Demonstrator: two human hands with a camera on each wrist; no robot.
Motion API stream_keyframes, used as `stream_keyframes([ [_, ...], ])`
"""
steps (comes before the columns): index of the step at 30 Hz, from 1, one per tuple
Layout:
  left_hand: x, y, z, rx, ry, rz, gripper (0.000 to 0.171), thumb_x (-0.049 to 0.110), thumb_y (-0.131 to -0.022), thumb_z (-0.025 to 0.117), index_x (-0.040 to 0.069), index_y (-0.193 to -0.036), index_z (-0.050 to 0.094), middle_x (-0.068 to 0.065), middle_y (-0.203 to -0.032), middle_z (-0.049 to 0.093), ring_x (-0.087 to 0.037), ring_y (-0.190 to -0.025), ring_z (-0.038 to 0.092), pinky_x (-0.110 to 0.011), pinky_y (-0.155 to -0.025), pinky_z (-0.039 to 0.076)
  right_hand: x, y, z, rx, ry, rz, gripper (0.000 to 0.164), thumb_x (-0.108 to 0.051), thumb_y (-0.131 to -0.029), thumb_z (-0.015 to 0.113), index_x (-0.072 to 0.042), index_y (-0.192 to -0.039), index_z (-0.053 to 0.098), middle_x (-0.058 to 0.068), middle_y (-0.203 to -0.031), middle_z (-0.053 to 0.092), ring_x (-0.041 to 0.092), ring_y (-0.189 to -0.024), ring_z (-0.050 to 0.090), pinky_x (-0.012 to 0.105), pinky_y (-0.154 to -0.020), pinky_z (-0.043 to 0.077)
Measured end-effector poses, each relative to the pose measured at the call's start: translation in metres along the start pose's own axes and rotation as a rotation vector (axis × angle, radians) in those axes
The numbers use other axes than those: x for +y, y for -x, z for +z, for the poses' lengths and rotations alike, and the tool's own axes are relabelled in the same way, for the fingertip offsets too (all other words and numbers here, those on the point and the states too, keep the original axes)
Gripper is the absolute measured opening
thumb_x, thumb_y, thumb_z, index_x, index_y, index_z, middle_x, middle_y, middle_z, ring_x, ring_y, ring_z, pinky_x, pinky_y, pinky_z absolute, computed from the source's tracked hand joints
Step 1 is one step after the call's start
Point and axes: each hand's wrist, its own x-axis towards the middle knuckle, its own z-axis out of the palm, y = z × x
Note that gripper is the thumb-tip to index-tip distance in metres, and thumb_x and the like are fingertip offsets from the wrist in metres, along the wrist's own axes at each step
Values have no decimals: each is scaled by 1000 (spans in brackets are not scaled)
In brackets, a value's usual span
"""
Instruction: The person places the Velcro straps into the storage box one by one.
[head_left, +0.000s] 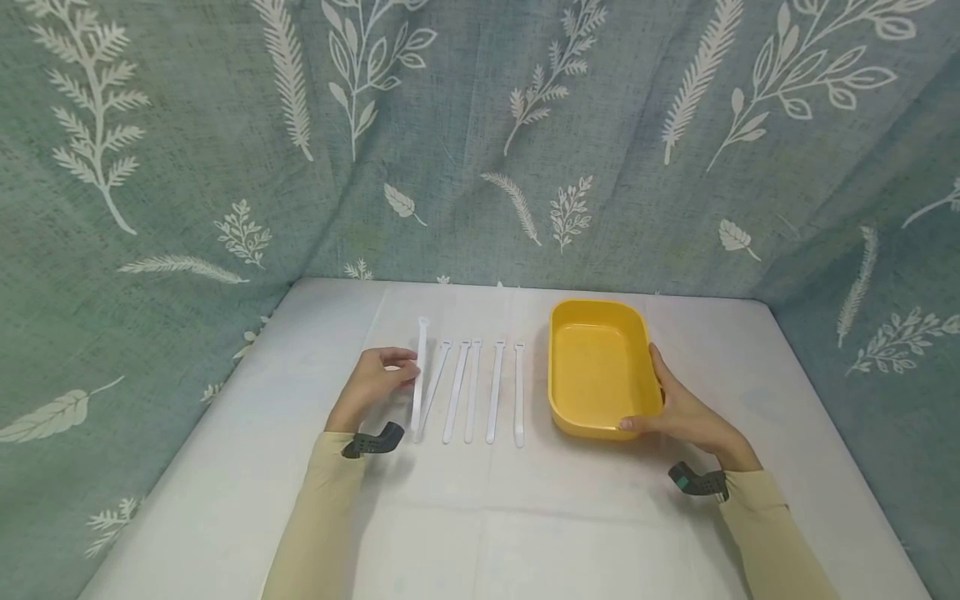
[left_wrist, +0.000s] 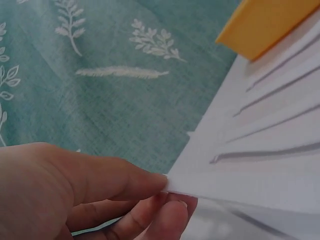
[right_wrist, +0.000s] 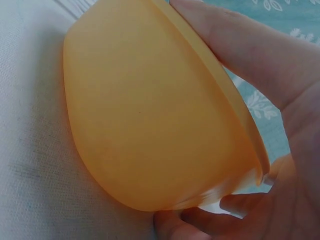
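The long white strip is in the left hand, pinched at mid-length between thumb and fingers, the other fingers bent. Its long axis runs away from the person, the wider end farthest off. It is well apart from the right hand, which grips the yellow tray by its near right corner—thumb over the near rim, the other fingers along the right side. So the tray lies to the right of the strip, with five other strips between, the leftmost just beside the held one. All sit above a white cloth.

I cannot tell whether the held strip's near end touches the cloth; in the left wrist view it runs off the frame, blurred. The right wrist view shows mostly the tray's outer wall—its inside is hidden there.
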Motion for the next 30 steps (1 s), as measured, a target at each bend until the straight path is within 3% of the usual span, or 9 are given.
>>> stream_keyframes([
  [10,7,-1,14,21,119,-1,40,15,-96,69,1,-133,65,-20,-123,69,-9,-85,73,-25,-82,62,0,0,0,-2,16,31,141,-31,-79,89,-24,-162,-25,17,-175,-11,48,-159,8,75,-122,14],
  [22,33,4,32,-1,341,16,39,14,-96,72,0,-133,66,-12,-113,71,-9,-88,72,-22,-81,62,-1,2,-2,0,12,15,139,-30,-81,88,-28,-161,-26,17,-175,-8,46,-158,13,75,-122,16],
  [30,47,8,41,-14,378,38,40,14,-96,73,-1,-133,65,-11,-112,72,-14,-93,73,-22,-82,62,-2,2,-1,-11,-11,12,139,-28,-81,88,-27,-161,-26,17,-175,-8,46,-157,15,74,-122,16],
])
